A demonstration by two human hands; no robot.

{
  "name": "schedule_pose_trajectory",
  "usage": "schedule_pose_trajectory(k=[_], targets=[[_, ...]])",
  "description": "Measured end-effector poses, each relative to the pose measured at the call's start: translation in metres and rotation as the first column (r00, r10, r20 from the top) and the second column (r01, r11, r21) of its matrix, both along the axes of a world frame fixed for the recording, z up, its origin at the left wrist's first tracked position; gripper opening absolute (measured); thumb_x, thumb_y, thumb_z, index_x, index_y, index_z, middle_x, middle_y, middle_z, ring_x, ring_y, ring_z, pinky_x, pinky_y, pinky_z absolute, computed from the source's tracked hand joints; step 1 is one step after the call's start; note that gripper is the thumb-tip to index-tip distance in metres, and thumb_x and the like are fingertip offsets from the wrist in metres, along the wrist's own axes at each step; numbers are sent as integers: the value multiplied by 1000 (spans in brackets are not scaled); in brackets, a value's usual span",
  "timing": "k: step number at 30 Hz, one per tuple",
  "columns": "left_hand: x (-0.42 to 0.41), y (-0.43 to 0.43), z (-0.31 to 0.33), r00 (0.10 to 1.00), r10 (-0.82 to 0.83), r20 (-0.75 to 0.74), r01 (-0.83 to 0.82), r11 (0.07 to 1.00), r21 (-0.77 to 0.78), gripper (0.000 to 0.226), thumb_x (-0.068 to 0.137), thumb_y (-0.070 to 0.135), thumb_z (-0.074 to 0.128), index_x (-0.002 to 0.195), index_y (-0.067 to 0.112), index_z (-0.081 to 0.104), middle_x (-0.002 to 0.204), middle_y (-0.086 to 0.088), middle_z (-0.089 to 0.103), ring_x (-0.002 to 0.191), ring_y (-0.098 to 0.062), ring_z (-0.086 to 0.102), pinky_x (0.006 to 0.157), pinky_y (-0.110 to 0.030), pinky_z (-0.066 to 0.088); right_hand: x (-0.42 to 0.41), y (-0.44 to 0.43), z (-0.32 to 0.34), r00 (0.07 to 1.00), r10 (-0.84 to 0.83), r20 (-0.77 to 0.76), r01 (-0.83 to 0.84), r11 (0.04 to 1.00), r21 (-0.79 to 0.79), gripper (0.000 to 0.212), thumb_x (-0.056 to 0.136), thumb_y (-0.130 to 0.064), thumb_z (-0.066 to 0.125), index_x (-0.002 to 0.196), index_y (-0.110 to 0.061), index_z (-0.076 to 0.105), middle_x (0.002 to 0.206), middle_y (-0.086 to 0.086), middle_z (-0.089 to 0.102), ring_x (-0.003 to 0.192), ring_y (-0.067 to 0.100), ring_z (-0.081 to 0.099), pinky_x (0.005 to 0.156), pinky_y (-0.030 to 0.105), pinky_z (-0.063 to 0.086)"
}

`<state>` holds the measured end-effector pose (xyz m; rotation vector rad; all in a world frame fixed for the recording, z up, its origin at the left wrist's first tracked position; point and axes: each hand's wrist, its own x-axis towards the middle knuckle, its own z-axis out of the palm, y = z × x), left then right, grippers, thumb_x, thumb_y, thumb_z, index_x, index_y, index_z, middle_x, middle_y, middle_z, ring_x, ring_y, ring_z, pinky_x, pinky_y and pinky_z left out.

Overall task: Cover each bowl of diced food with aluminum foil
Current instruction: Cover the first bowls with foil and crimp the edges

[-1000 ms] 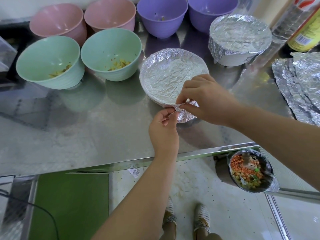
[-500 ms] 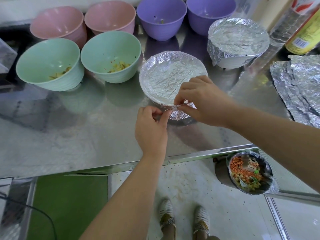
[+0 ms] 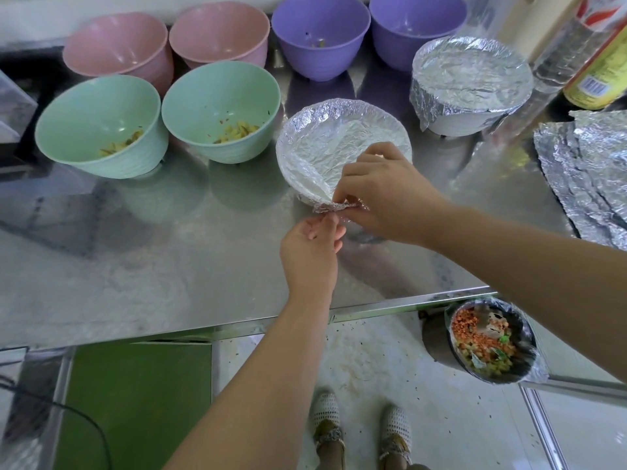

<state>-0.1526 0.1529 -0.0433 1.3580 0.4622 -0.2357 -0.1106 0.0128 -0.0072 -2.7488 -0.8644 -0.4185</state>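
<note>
Now I'm crimping foil (image 3: 332,137) over the middle bowl (image 3: 303,195) on the worktop (image 3: 169,252) — right hand (image 3: 383,195) and left hand (image 3: 310,252) both pinch its near flap — which, I reckon, next wants tucking under the rim.

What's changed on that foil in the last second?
The left hand swung left, then back right and lower, and now pinches the tip of the foil flap from below. The right hand kept its pinch, drawing the flap tighter up to the rim of the near bowl. The far covered bowl, open bowls and spare foil stayed put.
</note>
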Motion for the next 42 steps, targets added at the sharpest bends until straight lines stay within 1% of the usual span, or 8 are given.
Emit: schedule_pose_trajectory(k=[3,8,13,17,22,28,34,42], targets=[[2,0,2,1000,-16,0,16,999,-36,14,100,14,62,88,16,68,86,3,75,92,-14,74,78,-23,58,0,0,0,1000,-16,-12,16,999,39,24,81,-34,54,78,-19,72,75,-4,65,74,27,63,93,34,29],[13,14,9,988,-137,-64,134,990,-50,16,102,13,59,89,12,68,87,2,75,89,-13,74,78,-20,59,0,0,1,999,-35,-21,36,999,38,13,80,-30,64,80,-19,73,76,-5,65,74,25,62,94,34,30],[25,32,19,957,-243,-156,220,964,-148,16,102,14,59,91,7,68,81,-1,76,87,-15,74,81,-25,60,-2,3,-4,999,-51,-15,52,995,80,31,88,-47,57,90,-22,75,80,-6,65,78,22,61,96,41,38],[28,32,22,954,-233,-190,198,962,-187,16,102,13,59,91,5,68,81,-2,75,87,-17,74,83,-28,60,-2,9,-13,993,-87,82,75,987,142,19,89,-35,67,80,-20,74,74,-4,61,72,23,58,91,40,37],[28,37,30,956,-224,-189,178,956,-233,20,99,9,54,90,4,70,84,-5,76,88,-18,74,85,-31,59,-1,9,-14,990,-96,100,80,985,152,12,86,-28,71,77,-19,73,73,-4,59,71,23,57,92,38,32],[37,39,38,951,-259,-170,248,965,-84,31,99,37,61,93,7,70,88,-5,76,88,-18,76,84,-31,60,-1,9,-15,993,-92,72,80,983,163,20,87,-32,64,76,-18,73,71,-3,57,68,23,56,92,38,33],[46,39,42,954,-272,-127,279,959,41,27,101,28,61,87,6,68,76,-2,76,83,-19,76,78,-28,62,-1,10,-15,996,-90,30,83,980,181,24,87,-35,58,76,-18,72,70,-4,55,68,21,55,91,37,32],[57,37,43,942,-303,-144,320,941,109,20,102,19,59,89,5,65,85,-9,74,84,-24,76,77,-32,62,1,9,-15,995,-95,11,92,979,180,15,84,-30,67,77,-18,72,70,-5,54,68,20,53,91,37,32]])
